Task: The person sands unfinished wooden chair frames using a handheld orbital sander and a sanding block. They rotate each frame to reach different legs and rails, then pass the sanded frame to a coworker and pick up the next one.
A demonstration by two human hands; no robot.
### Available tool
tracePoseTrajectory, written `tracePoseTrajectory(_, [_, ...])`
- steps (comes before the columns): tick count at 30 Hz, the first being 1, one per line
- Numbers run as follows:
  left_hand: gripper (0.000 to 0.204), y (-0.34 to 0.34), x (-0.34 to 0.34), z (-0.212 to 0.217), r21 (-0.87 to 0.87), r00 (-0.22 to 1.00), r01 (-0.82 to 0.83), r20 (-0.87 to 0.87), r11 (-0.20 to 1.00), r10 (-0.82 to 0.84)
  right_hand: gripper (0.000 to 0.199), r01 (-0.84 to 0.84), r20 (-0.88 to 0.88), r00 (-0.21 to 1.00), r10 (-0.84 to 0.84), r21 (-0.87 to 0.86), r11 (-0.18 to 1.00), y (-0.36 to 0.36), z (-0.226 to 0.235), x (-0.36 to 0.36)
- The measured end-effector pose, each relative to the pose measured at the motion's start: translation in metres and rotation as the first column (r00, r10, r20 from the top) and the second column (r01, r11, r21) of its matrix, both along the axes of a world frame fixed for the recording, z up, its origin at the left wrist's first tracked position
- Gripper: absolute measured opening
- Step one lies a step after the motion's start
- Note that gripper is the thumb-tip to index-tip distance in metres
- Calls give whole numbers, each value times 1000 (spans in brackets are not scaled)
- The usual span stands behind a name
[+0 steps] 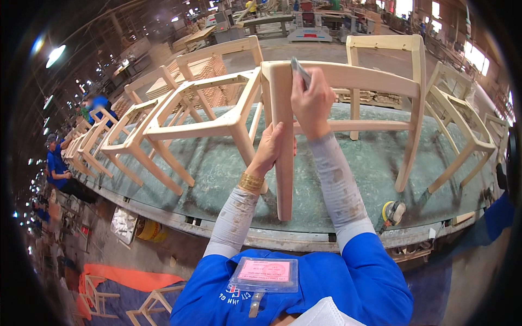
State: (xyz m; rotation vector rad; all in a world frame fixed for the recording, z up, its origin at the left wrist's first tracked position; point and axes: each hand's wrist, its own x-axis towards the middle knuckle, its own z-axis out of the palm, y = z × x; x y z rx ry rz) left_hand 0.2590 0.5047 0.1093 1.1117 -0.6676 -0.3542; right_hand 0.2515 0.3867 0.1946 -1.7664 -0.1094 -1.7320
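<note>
A pale bare-wood chair frame (pixel 284 179) stands before me on the green-topped table (pixel 348 163), one leg pointing toward me. My left hand (pixel 267 148) is closed round that leg at about mid-height, thumb on its near face. At the leg's top, where it meets the curved rail (pixel 359 73), my right hand (pixel 314 102) pinches a small grey flat piece (pixel 300 72). Its upper end sticks out above my fingers, against the corner of the wood; its exact kind cannot be made out.
More chair frames (pixel 198 108) line the table to the left, and another (pixel 462 122) stands at the right. A handheld sander (pixel 392 213) lies by the table's front edge. Co-workers in blue (pixel 57 165) are at far left. Chair frames (pixel 98 296) lie on floor sheets at lower left.
</note>
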Motion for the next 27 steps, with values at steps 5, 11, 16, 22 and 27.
tracePoseTrajectory(5, [39, -3, 6, 0, 2, 1000, -4, -26, 1000, 4, 12, -13, 46, 999, 13, 6, 1000, 3, -13, 0])
tracePoseTrajectory(11, [40, -11, 5, 9, -10, 997, 28, -73, 1000, -29, 13, -73, 32, 997, 72, 33, 997, -11, -1, 9])
tracePoseTrajectory(16, [44, -19, 3, 14, 51, 999, -2, -46, 999, 5, 14, -24, 50, 998, 24, 4, 1000, -25, 16, 15])
tracePoseTrajectory(22, [47, -17, 6, 8, 22, 996, -34, -83, 999, 36, 13, -212, -20, 977, 214, 65, 975, -36, -29, -13])
tracePoseTrajectory(27, [48, -16, 6, 4, 12, 990, -45, -130, 999, 46, 14, -176, 7, 984, 178, 208, 962, -39, -12, -18])
